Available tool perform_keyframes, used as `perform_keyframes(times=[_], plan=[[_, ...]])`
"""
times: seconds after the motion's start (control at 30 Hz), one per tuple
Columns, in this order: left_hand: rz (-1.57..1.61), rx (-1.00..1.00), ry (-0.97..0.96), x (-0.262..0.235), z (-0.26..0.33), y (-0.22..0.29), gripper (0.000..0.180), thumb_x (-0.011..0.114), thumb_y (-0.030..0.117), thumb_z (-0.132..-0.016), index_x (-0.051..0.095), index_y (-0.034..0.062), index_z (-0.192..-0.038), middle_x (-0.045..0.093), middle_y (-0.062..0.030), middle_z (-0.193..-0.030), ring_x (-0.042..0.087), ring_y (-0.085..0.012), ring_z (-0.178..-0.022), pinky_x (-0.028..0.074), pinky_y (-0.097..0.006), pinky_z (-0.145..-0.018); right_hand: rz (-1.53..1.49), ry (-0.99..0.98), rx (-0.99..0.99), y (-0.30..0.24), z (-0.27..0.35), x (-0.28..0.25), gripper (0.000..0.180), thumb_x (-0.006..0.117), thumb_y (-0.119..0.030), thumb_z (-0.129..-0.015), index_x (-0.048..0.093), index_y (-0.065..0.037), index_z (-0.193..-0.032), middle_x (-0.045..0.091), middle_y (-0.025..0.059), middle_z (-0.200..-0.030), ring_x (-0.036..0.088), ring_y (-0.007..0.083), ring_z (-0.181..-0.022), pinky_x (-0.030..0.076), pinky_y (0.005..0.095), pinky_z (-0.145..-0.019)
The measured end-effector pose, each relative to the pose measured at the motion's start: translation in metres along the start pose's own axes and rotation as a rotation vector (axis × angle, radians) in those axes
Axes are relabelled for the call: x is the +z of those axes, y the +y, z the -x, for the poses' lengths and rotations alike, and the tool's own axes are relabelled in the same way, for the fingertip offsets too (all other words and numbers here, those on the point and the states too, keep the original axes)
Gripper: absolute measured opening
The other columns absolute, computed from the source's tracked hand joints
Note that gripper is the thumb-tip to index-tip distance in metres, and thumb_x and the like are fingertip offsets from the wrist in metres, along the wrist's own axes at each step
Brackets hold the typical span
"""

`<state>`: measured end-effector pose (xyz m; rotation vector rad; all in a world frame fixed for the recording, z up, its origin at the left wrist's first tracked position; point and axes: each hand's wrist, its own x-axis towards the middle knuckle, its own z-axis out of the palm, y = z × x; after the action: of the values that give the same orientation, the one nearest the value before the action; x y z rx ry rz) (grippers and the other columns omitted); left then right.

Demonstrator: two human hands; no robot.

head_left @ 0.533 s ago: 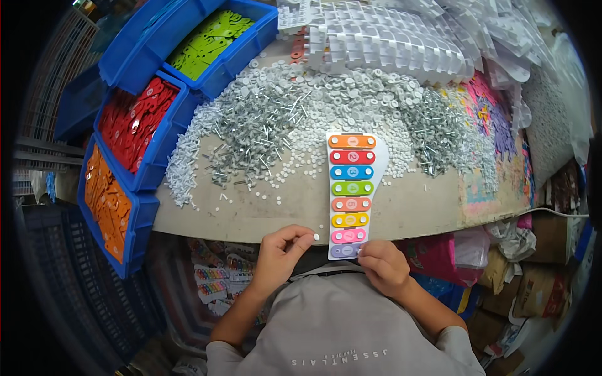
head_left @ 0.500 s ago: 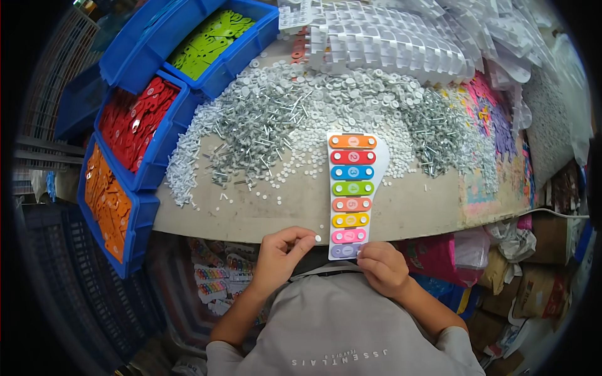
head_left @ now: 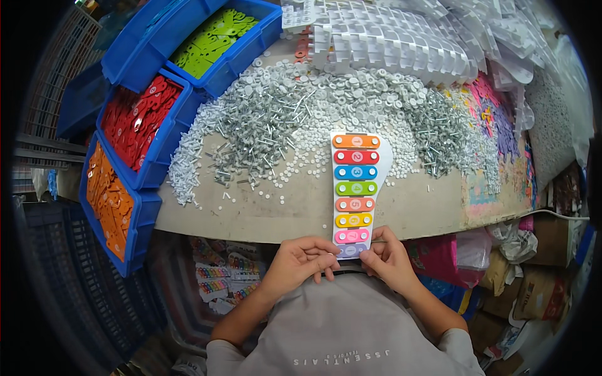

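A toy xylophone [head_left: 355, 188] lies flat, its narrow end over the table's near edge. Its white base bears several coloured bars, orange at the far end and lilac at the near end, most with white caps at both ends. My right hand [head_left: 387, 258] is closed on the base's near right corner, beside the lilac bar [head_left: 352, 251]. At the other end of that bar my left hand [head_left: 300, 263] is pinched around a small white cap, now mostly hidden by the fingers.
Heaps of white caps [head_left: 313, 141] and metal pins [head_left: 260, 141] cover the table's middle. Blue bins hold orange [head_left: 108, 200], red [head_left: 141, 119] and green [head_left: 213, 44] pieces at left. White plastic bases [head_left: 392, 41] are stacked at the back. Purple pieces [head_left: 501, 128] lie at right.
My left hand has moved right with the white cap, up to the lilac bar. My right hand's fingers have shifted around the base's corner. The xylophone has slid slightly right.
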<state>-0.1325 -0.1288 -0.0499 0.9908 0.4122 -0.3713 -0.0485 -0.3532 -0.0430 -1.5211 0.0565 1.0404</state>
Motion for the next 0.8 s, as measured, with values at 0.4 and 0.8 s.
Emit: perform_keyframes(times=[0.4, 0.8], plan=[[-0.157, -0.039, 0.045, 0.005, -0.008, -0.018, 0.028, 0.070, 0.008, -0.093, 0.055, 0.0016, -0.115, 0.070, -0.0087, -0.081, 0.061, -0.0083, -0.061, 0.043, -0.021, -0.050, 0.010, -0.111, 0.007, 0.000, -0.005, 0.003, 0.024, 0.062, -0.016, -0.099, 0.048, -0.004, -0.114, 0.066, 0.0057, -0.080, 0.063, 0.0098, -0.065, 0.044, 0.0207, -0.053], [-0.348, 0.160, 0.089, 0.020, -0.019, -0.032, 0.067, 0.064, 0.016, -0.094, 0.027, 0.0005, -0.148, 0.054, -0.0053, -0.060, 0.051, -0.0142, -0.050, 0.037, -0.034, -0.047, -0.001, -0.065, -0.033, 0.008, -0.011, -0.003, 0.033, 0.059, -0.013, -0.098, 0.046, -0.001, -0.126, 0.060, 0.0025, -0.075, 0.058, 0.0086, -0.057, 0.048, 0.0213, -0.048]])
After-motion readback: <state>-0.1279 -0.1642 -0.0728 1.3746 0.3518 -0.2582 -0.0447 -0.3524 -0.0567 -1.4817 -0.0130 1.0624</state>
